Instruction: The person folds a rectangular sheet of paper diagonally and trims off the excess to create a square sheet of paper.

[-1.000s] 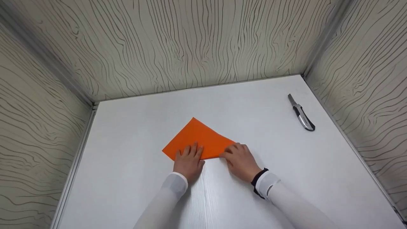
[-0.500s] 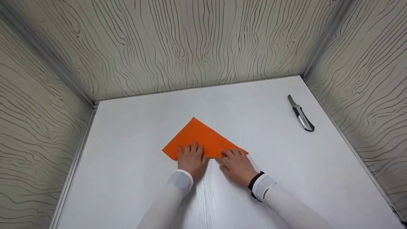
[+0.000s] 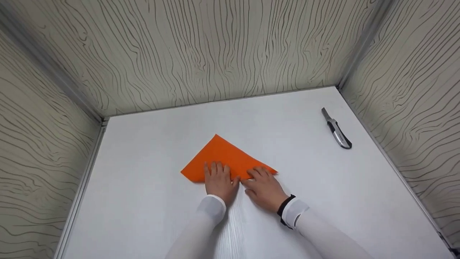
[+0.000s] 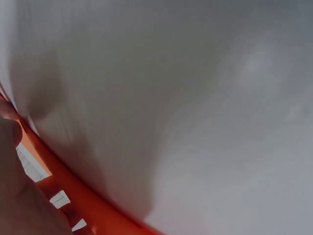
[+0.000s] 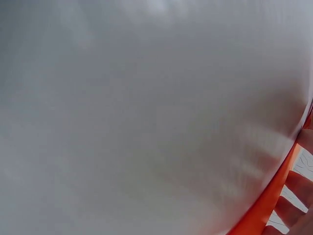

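Note:
In the head view a folded sheet of orange paper (image 3: 219,153) lies on the white table, one corner pointing away and its long folded edge toward me. My left hand (image 3: 220,181) rests on that near edge with fingers stretched over the paper. Just to the right, my right hand (image 3: 264,189) presses the same edge, fingertips on the paper near its right corner. The two thumbs almost meet at the fold. At the lower left of the left wrist view, the orange edge (image 4: 93,200) runs under the fingers. In the right wrist view fingers (image 5: 293,213) lie over the paper's edge.
A utility knife (image 3: 337,133) with its blade out lies at the right of the white table (image 3: 143,151). Wood-grain panels (image 3: 215,54) stand along the back and both sides.
My right hand has shifted slightly toward me and left, and the paper's right corner now lies uncovered and flat. My left hand has slid rightward along the near edge.

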### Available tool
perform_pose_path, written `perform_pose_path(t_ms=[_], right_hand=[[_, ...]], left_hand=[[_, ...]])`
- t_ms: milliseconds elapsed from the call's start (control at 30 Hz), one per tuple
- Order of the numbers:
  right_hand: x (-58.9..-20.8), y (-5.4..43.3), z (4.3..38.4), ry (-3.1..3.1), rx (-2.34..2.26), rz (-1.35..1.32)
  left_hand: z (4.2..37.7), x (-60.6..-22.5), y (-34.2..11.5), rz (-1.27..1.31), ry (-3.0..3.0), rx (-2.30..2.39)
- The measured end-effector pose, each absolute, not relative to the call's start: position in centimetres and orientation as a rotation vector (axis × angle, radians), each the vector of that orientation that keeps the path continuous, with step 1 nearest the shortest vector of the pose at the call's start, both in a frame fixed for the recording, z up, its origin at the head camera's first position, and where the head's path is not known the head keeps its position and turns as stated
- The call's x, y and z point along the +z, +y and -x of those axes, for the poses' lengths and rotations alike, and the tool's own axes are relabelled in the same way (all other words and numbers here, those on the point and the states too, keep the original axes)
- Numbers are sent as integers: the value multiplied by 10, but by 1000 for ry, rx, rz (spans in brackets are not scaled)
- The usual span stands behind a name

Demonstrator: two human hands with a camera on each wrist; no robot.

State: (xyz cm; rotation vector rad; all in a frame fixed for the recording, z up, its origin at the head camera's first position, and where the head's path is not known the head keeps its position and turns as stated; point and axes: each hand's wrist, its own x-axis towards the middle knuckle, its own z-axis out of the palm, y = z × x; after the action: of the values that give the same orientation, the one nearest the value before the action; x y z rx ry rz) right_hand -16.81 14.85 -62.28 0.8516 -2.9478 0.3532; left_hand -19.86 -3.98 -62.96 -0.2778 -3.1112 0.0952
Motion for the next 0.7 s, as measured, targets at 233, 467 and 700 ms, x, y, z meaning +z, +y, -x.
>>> perform_pose_path(t_ms=[233, 467, 700], right_hand=[[-622, 151, 168, -2951, 352, -883], [-621, 152, 171, -2971, 336, -890], [-620, 153, 171, -2960, 348, -902]], left_hand=[[196, -637, -37, 230, -3082, 33], [186, -639, -41, 367, -3066, 62], [156, -638, -49, 713, -3046, 106]])
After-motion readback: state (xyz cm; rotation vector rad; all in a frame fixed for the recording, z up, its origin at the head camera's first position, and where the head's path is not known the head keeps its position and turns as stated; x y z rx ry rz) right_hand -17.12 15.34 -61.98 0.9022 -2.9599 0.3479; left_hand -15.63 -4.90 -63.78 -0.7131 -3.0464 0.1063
